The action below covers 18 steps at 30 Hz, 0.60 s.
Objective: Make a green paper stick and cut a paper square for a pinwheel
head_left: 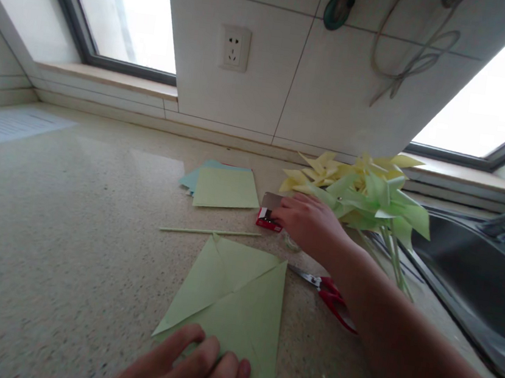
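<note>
A light green paper square [237, 310] lies flat on the countertop, with slits running in from its corners toward the middle. My left hand [198, 369] rests on its near edge, fingers bent but apart, holding nothing. Farther off, my right hand [306, 220] has its fingertips drawn together at a small red box [269, 220] with a grey flap-like part [271, 200]. What those fingertips pinch, if anything, is hidden. Red-handled scissors [329, 293] lie under my right forearm, their tip at the square's right corner. A thin green paper stick [210, 232] lies just beyond the square.
Green and yellow paper pinwheels [367, 191] on sticks lie at the right, beside a metal sink [477, 272]. Behind the stick is a stack of green and blue paper sheets [227, 187]. A clear roll, perhaps tape [290, 243], is partly under my right hand. A printed sheet [16, 126] lies far left.
</note>
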### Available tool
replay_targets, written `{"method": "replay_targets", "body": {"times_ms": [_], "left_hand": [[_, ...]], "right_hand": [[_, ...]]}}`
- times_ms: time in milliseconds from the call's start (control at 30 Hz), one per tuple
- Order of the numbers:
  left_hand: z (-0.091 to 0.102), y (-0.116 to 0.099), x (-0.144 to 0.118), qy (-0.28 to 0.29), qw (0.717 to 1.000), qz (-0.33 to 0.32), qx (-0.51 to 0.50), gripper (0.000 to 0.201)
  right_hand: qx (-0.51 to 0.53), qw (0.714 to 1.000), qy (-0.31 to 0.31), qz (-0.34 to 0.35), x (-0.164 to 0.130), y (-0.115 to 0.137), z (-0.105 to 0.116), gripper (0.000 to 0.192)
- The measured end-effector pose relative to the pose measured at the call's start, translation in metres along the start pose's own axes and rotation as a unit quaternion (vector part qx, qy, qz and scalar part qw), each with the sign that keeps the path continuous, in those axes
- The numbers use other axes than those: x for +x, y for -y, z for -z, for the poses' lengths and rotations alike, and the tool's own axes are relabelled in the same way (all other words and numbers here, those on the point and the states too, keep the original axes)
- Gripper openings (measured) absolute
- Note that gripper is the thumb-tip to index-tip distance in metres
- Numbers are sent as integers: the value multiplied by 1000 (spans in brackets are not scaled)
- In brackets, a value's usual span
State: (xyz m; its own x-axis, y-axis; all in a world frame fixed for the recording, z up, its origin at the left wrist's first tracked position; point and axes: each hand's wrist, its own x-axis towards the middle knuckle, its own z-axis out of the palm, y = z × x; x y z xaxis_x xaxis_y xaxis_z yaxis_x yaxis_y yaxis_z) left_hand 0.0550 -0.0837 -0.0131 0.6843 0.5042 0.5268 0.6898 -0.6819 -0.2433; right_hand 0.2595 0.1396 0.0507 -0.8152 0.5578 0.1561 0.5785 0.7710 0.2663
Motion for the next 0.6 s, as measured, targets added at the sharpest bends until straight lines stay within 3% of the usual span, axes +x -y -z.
{"method": "replay_targets", "body": {"times_ms": [433, 600], "left_hand": [[6, -2, -8, 30, 999, -26, 11, 25], [4, -2, -5, 25, 999, -24, 8, 28]], "right_hand": [[-30, 996, 68, -49, 4, 2, 2, 10], [-42, 990, 109, -83, 4, 2, 0, 22]]}}
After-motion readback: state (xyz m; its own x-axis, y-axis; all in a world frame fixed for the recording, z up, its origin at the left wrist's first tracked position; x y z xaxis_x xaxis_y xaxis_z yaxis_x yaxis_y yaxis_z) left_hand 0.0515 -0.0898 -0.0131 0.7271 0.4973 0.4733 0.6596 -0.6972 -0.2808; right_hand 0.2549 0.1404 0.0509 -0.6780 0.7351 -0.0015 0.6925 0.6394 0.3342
